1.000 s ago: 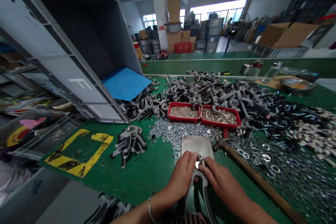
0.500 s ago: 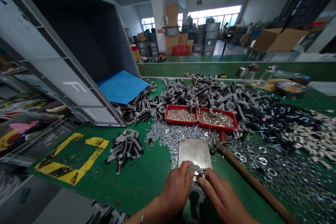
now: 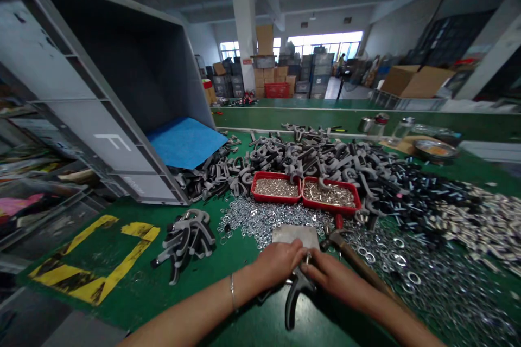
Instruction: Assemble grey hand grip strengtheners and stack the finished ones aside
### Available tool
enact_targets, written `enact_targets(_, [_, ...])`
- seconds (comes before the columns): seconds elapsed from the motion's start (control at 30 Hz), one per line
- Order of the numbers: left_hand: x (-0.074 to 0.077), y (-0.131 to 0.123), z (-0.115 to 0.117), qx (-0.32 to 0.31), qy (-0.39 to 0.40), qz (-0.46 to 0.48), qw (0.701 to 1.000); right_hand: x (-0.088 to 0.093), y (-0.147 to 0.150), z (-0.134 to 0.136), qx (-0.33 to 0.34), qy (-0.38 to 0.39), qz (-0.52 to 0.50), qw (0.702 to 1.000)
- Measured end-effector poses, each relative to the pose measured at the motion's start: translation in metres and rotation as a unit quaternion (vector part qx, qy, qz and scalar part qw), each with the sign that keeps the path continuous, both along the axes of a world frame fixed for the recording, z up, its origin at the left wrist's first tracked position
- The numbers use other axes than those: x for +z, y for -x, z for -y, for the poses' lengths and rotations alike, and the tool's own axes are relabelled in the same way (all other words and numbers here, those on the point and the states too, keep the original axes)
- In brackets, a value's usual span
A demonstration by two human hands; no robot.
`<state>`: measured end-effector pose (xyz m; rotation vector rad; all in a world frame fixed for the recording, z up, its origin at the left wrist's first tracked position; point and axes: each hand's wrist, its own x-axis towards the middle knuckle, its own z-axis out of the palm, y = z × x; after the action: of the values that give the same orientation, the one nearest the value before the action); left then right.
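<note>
Left grip (image 3: 277,264) closed on grey shackle (image 3: 293,303), right grip (image 3: 330,276) pinching small bolt (image 3: 308,258) at its end; steel plate (image 3: 295,234) just ahead, hammer (image 3: 358,261) beside.

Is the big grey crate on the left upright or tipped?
Tipped: the large grey plastic crate lies on its side, open top turned toward the camera.

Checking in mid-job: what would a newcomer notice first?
The tilted grey crate at left, above a heap of grey-and-black U-shaped fittings on the green bench. Two red trays of small metal parts sit mid-heap, steel washers strewn right. Front centre, left hand and right hand hold one fitting.
</note>
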<state>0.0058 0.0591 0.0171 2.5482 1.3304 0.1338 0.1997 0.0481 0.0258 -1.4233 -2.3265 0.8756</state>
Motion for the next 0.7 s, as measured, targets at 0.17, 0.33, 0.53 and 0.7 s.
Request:
enact_targets(0.17, [0.009, -0.014, -0.059, 0.004, -0.066, -0.032, 0.997, 0.013, -0.051, -0.100, -0.099, -0.126, 0.087, 0.983])
enact_targets(0.33, [0.038, -0.057, -0.132, -0.025, -0.124, -0.030, 0.991, 0.014, -0.057, -0.159, -0.137, -0.152, 0.164, 0.965])
enact_targets(0.53, [0.023, -0.099, -0.199, -0.029, -0.121, -0.058, 0.991, -0.012, -0.044, -0.191, -0.151, -0.145, 0.188, 0.960])
enact_targets(0.7, [-0.001, -0.093, -0.199, -0.015, -0.126, -0.027, 0.992, -0.029, -0.049, -0.186, -0.166, -0.168, 0.131, 0.963])
